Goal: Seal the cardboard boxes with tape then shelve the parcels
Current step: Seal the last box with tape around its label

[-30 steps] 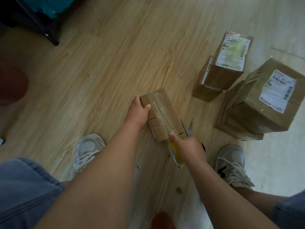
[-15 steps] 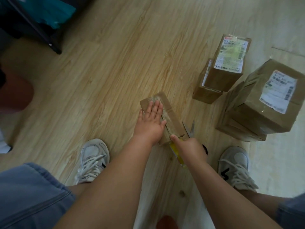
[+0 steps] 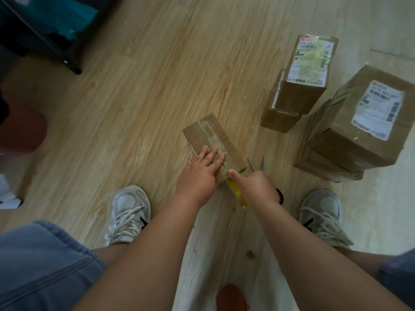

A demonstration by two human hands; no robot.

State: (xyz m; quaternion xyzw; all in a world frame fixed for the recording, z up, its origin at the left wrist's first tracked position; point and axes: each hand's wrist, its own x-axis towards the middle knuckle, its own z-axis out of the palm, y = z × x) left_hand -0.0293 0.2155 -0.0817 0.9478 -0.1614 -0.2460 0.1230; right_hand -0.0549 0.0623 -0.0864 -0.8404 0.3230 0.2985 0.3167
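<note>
A small cardboard box [image 3: 207, 135] lies on the wooden floor between my feet, with a strip of clear tape along its top seam. My left hand [image 3: 201, 170] presses flat on the near part of that strip, fingers straight. My right hand [image 3: 254, 187] grips a yellow tape roll [image 3: 235, 190] at the box's near end, thumb on the box edge. The roll is mostly hidden under the hand.
Scissors [image 3: 258, 164] lie open on the floor just right of the box. Two stacks of labelled parcels stand to the right: a narrow stack [image 3: 301, 86] and a bigger stack [image 3: 359, 129]. A dark furniture leg [image 3: 67, 61] is at top left. My shoes flank the box.
My left hand left the box's far left side, laid flat on the tape, and slid toward the near end. The right hand with the roll stayed at the near end.
</note>
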